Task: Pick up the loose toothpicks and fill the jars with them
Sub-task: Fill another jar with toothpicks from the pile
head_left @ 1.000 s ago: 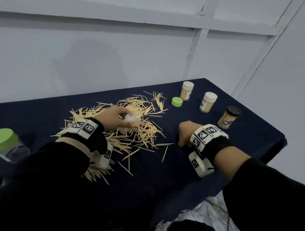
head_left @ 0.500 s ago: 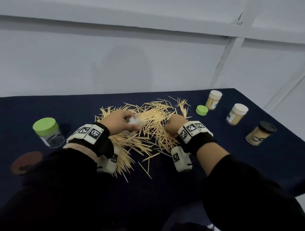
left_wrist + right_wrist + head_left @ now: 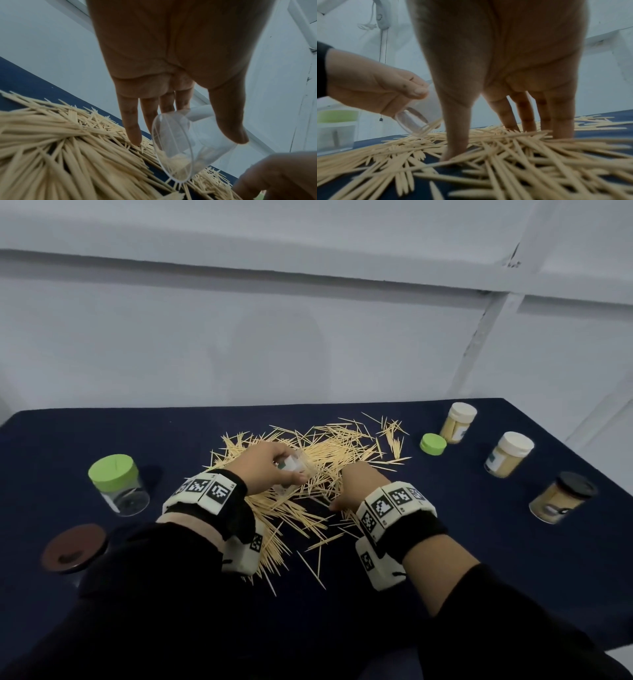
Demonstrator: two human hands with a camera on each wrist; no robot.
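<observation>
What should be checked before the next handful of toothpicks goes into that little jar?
1. Clear jar held firmly by the left hand: ok, thumb and fingers wrap it.
2. Jar mouth tilted toward the toothpicks: ok.
3. Right hand on the pile: ok, fingertips press into it.
4. Toothpicks actually gripped: not ok, fingers straight.
5. Room left in the jar: ok, nearly empty.
6. Green lid off and nearby: ok.

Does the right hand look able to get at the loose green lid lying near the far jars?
Probably yes. The right hand rests fingers-down on the toothpicks, holding nothing, and the green lid lies just beyond and to its right on bare cloth, with only scattered toothpicks between them.
</observation>
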